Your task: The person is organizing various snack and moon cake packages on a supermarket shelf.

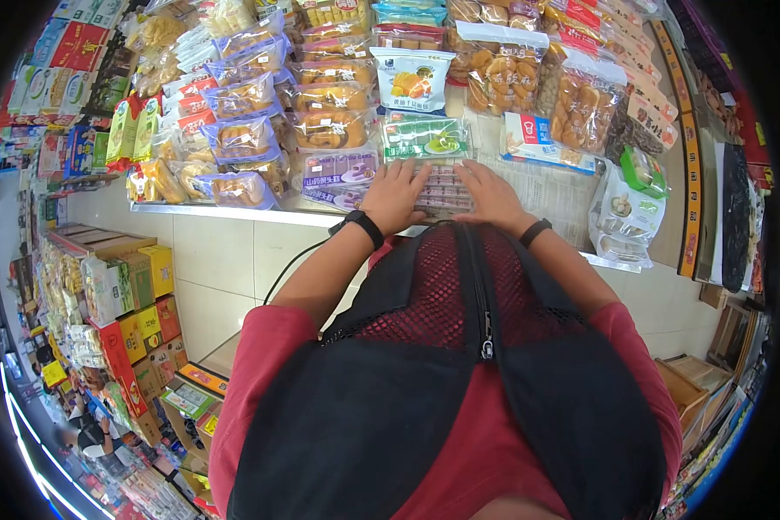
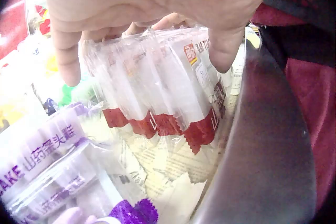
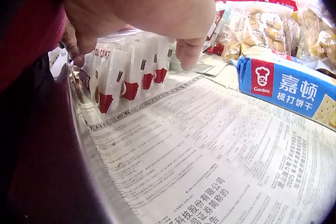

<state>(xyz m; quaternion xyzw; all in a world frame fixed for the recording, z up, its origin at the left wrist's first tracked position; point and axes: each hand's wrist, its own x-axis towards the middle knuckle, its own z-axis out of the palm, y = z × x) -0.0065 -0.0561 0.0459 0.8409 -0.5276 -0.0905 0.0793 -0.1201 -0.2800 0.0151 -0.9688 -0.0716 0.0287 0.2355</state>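
Clear-plastic pkgs (image 2: 157, 85), white w/ red ends, stand upright in a tight row on newspaper (image 3: 163, 150) nr. the metal edge (image 2: 260, 129), L hand (image 1: 396, 195) & R hand (image 1: 494, 198) clamped round opp. ends, purple packs (image 1: 338, 176) to the L.

From my remote seat I see a dark red short-sleeved shirt (image 1: 264, 355) under a black vest (image 1: 347, 425) with open-mesh panels (image 1: 429, 295), a silver zipper pull (image 1: 487, 348), black bands on both wrists (image 1: 370, 230) (image 1: 536, 231), and a thin black cable (image 1: 290, 265) at the left.
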